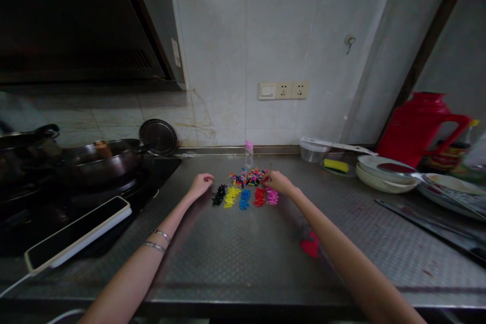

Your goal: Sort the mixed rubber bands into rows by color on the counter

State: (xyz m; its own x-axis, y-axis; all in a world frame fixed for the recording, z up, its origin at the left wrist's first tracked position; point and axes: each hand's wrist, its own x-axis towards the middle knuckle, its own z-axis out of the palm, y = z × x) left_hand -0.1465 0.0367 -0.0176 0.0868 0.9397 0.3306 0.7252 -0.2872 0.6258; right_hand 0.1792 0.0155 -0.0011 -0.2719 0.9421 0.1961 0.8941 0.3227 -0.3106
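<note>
Small colourful pieces, which look like tiny rubber bands, lie on the metal counter. A mixed heap (248, 177) is at the back. In front of it are separate piles: black (219, 196), yellow (231, 196), blue (245, 199), red (259, 197) and pink (272, 196). My left hand (200, 186) rests left of the black pile with its fingers curled; anything in them is too small to name. My right hand (278, 182) has its fingertips pinched together at the mixed heap's right edge, above the pink pile. What it pinches cannot be made out.
A clear bottle with a pink cap (249, 155) stands behind the heap. A phone (78, 233) lies by the stove at left, near a pan (102, 164). To the right are a plastic tub (313, 152), sponge (336, 165), bowls (383, 179) and a red flask (415, 129).
</note>
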